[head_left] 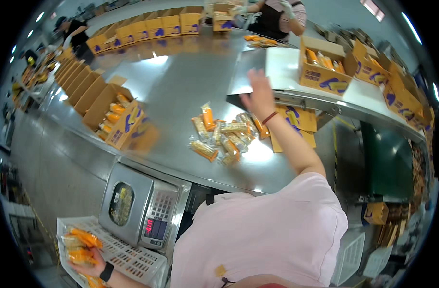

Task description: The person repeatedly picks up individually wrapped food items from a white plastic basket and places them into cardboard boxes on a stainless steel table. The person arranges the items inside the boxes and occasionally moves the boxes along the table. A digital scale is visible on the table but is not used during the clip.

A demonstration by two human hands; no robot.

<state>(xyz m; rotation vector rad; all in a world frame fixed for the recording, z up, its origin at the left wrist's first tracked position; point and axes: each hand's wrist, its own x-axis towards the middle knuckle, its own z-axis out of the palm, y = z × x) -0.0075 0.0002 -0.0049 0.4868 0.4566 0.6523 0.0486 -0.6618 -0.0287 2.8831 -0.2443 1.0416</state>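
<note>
At the lower left, my left hand (pixel 95 262) is closed around several orange-and-clear packets (pixel 80 246), which look like wrapped corn cobs. They are over a white plastic basket (pixel 138 261), where more orange packets show beneath the hand. My right hand (pixel 258 92) is stretched out with its fingers apart and holds nothing, above the metal table by the raised conveyor's end. Closer to me, a loose pile of the same packets (pixel 231 137) lies on the metal table (pixel 181 81).
Beside the basket stands a weighing scale (pixel 154 211) with a lit red display. An open carton of packets (pixel 111 115) heads a row of cartons on the left. More filled cartons (pixel 325 67) stand on the white conveyor (pixel 282 67). Across the table works a gloved person (pixel 272 19).
</note>
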